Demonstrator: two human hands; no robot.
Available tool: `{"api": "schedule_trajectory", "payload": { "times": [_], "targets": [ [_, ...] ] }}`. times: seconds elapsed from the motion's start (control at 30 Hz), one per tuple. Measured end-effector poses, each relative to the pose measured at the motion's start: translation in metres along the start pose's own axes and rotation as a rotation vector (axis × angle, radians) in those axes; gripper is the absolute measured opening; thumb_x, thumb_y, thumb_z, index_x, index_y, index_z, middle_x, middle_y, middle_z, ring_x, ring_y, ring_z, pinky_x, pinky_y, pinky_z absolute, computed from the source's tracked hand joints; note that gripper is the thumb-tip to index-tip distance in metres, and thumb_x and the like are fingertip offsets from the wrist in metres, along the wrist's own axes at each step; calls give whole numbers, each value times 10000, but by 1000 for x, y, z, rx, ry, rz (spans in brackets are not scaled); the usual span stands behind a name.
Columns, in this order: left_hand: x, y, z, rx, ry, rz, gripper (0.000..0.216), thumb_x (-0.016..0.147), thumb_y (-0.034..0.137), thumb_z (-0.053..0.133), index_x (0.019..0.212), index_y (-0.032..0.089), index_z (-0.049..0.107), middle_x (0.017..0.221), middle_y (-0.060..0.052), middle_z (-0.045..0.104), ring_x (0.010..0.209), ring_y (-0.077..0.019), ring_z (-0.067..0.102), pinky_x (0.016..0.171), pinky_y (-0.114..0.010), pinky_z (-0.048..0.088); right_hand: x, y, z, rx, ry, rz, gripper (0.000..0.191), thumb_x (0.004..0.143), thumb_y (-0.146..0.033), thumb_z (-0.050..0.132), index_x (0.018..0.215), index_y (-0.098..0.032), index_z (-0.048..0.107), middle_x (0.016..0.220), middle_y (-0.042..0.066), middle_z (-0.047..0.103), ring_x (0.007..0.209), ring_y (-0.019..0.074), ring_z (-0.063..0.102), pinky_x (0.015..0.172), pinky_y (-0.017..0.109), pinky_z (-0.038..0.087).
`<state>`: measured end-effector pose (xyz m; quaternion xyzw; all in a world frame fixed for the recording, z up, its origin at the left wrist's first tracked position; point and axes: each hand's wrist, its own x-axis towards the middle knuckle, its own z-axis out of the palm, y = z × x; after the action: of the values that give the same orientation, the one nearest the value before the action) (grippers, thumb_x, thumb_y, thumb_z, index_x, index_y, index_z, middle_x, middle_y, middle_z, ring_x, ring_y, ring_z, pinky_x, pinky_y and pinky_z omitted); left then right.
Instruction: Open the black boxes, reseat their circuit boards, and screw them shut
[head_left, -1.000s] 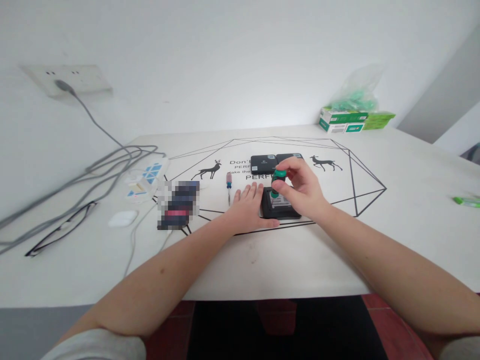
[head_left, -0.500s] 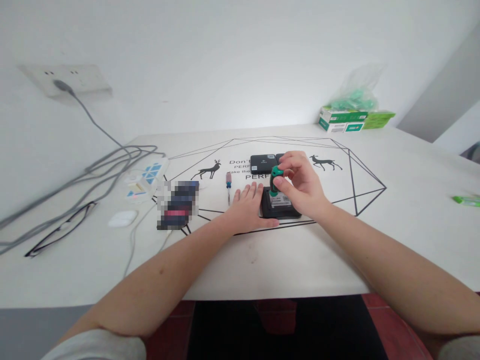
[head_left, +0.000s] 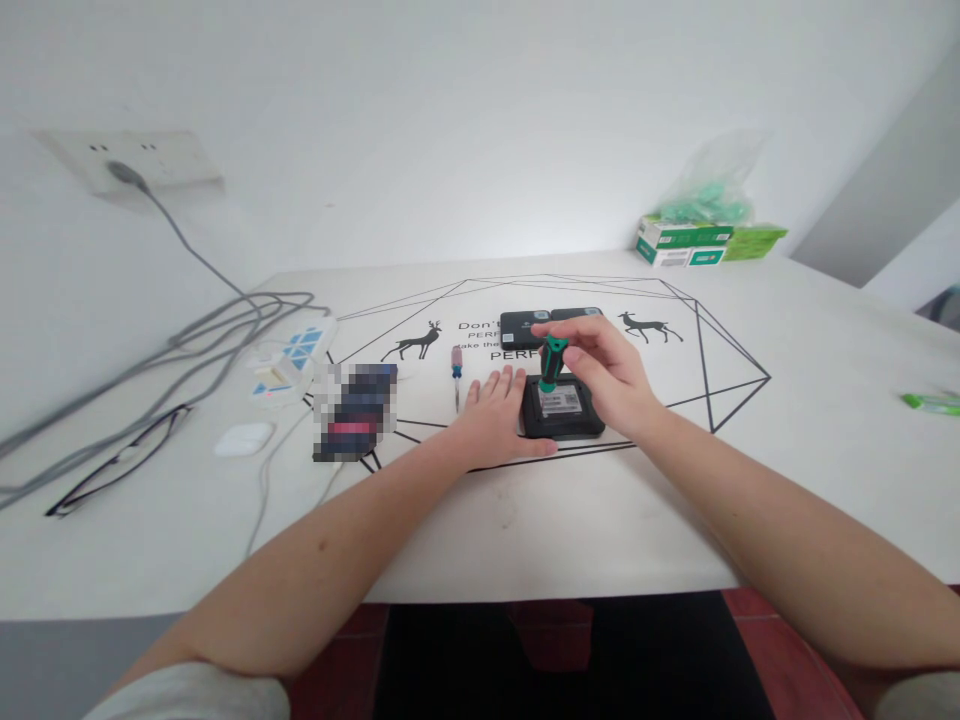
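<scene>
My right hand (head_left: 611,370) has its thumb and fingers at the top of a green and black screwdriver (head_left: 553,365), which stands nearly upright. The screwdriver's tip points down at the left side of a flat black square device (head_left: 562,430) with a white printed label (head_left: 561,402). Against the device's left edge, my left hand (head_left: 495,420) lies flat with its fingers stretched out and its thumb along the near edge. A small screwdriver (head_left: 457,365) with a red and blue handle rests on the table left of the device.
Black flat pieces (head_left: 525,330) lie behind the device. To the left are a blurred-out phone-like item (head_left: 356,412), a power strip (head_left: 300,350), cables, a white case (head_left: 244,438) and eyeglasses (head_left: 124,460). Green and white boxes (head_left: 682,240) stand at the back right.
My right hand's fingers have shifted around the screwdriver's top, and more of the handle and label shows. The left hand stays in place.
</scene>
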<state>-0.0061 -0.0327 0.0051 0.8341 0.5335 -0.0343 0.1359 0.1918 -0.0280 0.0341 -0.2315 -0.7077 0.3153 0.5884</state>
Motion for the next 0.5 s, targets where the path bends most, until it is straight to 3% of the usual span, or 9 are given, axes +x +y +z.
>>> {"api": "schedule_trajectory", "payload": {
  "times": [0.13,0.37,0.5],
  "targets": [
    [0,0,0,-11,9,4,1355,819,954,473,1733,62,21,1797,-247,-31,1683,-417,-3,1338,-599,76,1,1,-2,-64,-4,-49,213,1063,-442,589,1175,-311,715,1151,53,771,1071,229,741,948,451,620],
    [1,-1,2,-13,32,13,1360,814,948,507,1731,79,3,1804,-252,16,1678,-440,35,1332,-610,84,3,6,2,-127,17,-64,322,928,-499,780,1164,-301,686,1012,19,659,833,173,627,769,362,586],
    [0,0,1,-7,30,14,1315,837,926,497,1731,93,12,1805,-252,31,1680,-432,38,1330,-612,94,4,3,1,-88,-26,-57,289,984,-504,707,1193,-304,692,1135,59,676,967,197,665,832,380,614]
  ]
}}
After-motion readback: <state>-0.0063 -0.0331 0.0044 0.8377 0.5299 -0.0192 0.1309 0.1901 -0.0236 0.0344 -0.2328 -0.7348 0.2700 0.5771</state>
